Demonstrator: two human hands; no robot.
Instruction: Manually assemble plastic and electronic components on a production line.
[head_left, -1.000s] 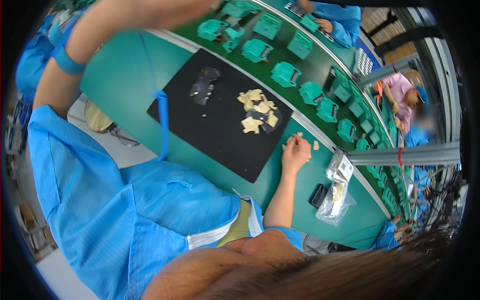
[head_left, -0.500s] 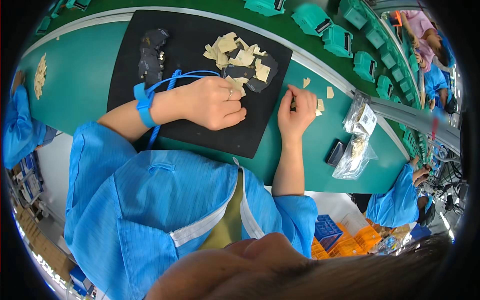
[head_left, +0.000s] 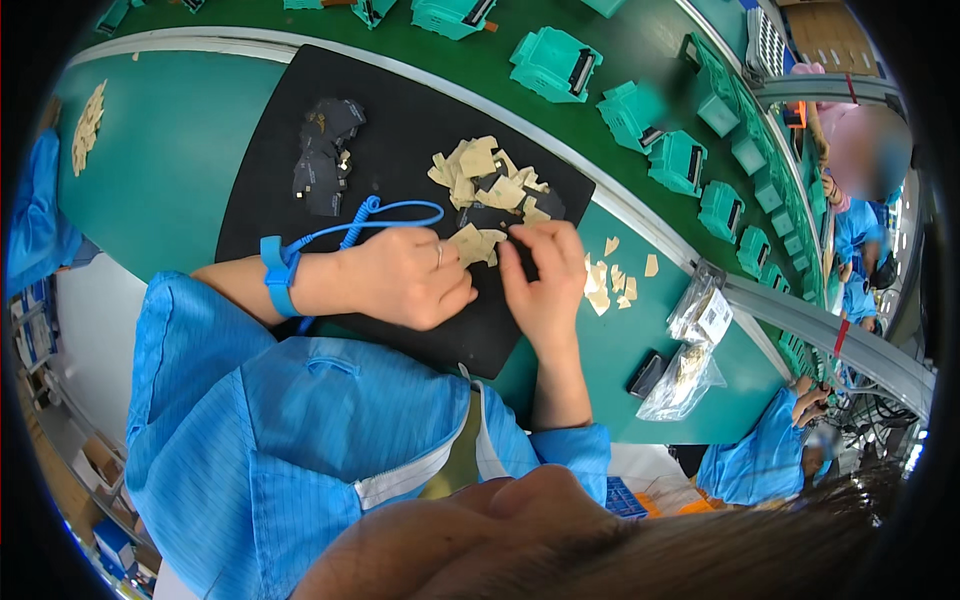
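Note:
My left hand (head_left: pixel 405 278) lies over the black mat (head_left: pixel 395 110), fingers curled in, with a blue wrist strap (head_left: pixel 282 277) and its coiled cord (head_left: pixel 365 215) at the wrist. Anything inside its fingers is hidden. Cream paper-like pieces (head_left: pixel 475 243) lie right beside its knuckles. My right hand (head_left: pixel 545 285) has come in over the mat's right edge, thumb and fingertips drawn close together at those pieces. What they pinch is too small to make out. Beyond both hands is a loose heap of cream pieces (head_left: pixel 475 160) mixed with dark flat pieces (head_left: pixel 485 217).
A stack of dark flat pieces (head_left: pixel 322 165) sits on the mat's left. Small cream scraps (head_left: pixel 598 290), clear plastic bags (head_left: pixel 685 375) and a small black object (head_left: pixel 647 375) lie to the right. Teal housings (head_left: pixel 555 65) line the green conveyor beyond. Other people work at both sides.
My right hand has moved left, from the scraps beside the mat to the pieces near my left hand. The scraps it covered now show. The whole view has shifted a little.

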